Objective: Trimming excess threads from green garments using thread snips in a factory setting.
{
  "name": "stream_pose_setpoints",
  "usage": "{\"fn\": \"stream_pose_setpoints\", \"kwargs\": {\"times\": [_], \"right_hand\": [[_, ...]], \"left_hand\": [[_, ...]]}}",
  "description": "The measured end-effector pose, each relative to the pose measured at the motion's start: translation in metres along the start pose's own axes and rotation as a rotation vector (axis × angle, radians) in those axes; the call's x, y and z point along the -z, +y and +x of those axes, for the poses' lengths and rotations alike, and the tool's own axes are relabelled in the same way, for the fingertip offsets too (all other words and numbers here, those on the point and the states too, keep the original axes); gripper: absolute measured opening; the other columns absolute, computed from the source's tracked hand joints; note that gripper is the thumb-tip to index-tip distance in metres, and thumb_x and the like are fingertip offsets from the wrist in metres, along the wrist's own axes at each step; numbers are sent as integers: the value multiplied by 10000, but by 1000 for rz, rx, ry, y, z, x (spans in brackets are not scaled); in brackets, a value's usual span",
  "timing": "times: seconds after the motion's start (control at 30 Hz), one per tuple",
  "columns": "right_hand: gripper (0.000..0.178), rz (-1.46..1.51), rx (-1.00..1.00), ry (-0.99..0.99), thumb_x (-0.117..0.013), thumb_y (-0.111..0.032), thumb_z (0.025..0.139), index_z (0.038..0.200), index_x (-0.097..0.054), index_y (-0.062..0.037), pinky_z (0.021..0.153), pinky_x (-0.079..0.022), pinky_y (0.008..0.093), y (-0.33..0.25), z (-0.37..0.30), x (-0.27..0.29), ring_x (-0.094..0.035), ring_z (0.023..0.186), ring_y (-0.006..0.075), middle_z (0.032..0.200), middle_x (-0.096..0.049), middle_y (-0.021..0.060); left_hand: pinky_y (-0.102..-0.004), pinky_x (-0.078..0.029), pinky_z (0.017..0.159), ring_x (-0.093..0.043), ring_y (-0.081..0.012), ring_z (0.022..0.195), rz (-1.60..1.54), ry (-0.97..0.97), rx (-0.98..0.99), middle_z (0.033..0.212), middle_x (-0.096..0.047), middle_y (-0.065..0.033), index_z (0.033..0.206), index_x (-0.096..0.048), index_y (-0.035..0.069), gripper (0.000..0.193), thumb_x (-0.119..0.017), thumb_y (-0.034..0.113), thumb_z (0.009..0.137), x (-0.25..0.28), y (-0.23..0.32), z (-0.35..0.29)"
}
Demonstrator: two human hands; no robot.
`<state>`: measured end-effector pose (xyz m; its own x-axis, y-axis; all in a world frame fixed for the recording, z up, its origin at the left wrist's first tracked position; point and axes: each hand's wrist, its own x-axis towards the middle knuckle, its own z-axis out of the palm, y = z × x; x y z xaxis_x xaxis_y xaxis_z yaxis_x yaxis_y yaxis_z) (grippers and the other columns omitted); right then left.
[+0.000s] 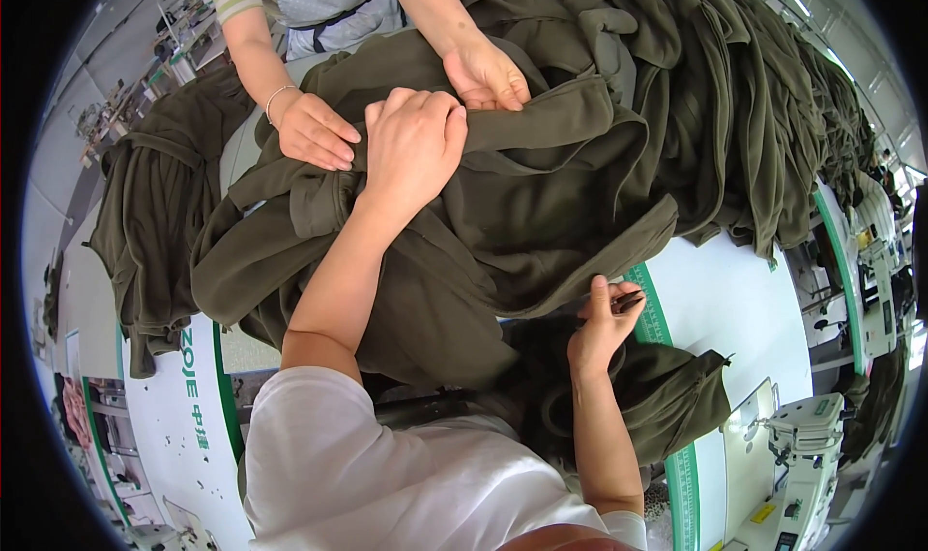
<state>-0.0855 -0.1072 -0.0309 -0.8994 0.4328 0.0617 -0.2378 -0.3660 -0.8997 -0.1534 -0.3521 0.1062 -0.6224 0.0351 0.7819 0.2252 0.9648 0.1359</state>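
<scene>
So the olive-green fleece garment (503, 213) is sprawled across the middle of the frame, part of a huge heap of the same fabric running off to the upper right. The person's left hand (414, 145) is clamped down on a bunched fold of it near top centre, fingers curled tight into the cloth. Their right hand (599, 324), lower right of centre, pinches the garment's lower edge and looks to have a small dark tool, maybe thread snips (628, 302), tucked in the fingers, hard to tell exactly. A co-worker's two hands (314, 130) (488, 72) press on the same fabric from the top of the frame. Underneath is a white worktable (735, 309) with a green ruler strip, sewing machine (802, 445) at lower right. Risk-wise: with four hands on one piece, a pull from the far side could yank the edge while that tool's close, nicking fabric or a finger.
</scene>
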Motion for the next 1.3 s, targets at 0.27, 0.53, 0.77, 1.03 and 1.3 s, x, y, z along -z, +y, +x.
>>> {"fn": "stream_pose_setpoints", "kwargs": {"times": [0.27,0.53,0.77,1.03,1.3], "right_hand": [[190,-27,346,10,-628,-73,873,941,-451,-82,486,-313,193,-32,3,-8,-403,557,56,707,-468,-17],[142,-100,192,-277,-611,-96,891,990,-519,-52,491,-310,178,-55,5,-22,-399,520,51,670,-508,-3],[171,-202,278,-430,-627,-109,884,1025,-571,-30,481,-310,175,-79,10,-51,-409,515,34,702,-563,15],[111,-557,-86,-766,-593,-151,908,909,-577,-41,443,-293,179,-103,52,-42,-370,456,36,592,-527,-4],[116,-277,-113,-407,-596,-169,896,848,-575,-65,430,-267,199,-107,93,17,-358,440,50,551,-491,-14]], "left_hand": [[-345,-430,628,-561,-256,723,-312,-81,-19,810,-602,-88,840,-565,26,105,-623,99,793,16,10,-1],[-229,-396,675,-493,-99,738,-768,-406,195,817,-566,-27,891,-565,-16,110,-590,88,866,25,22,-5],[-283,-413,590,-508,-131,648,-909,-492,94,770,-578,-50,902,-578,-7,132,-610,107,844,16,36,-18],[-286,-417,600,-522,-145,660,-864,-674,-20,762,-584,-72,898,-584,-5,139,-619,117,841,37,32,-13],[-264,-400,589,-503,-120,648,-668,-624,19,720,-576,-50,878,-573,-15,170,-622,145,850,44,3,-2]]}}
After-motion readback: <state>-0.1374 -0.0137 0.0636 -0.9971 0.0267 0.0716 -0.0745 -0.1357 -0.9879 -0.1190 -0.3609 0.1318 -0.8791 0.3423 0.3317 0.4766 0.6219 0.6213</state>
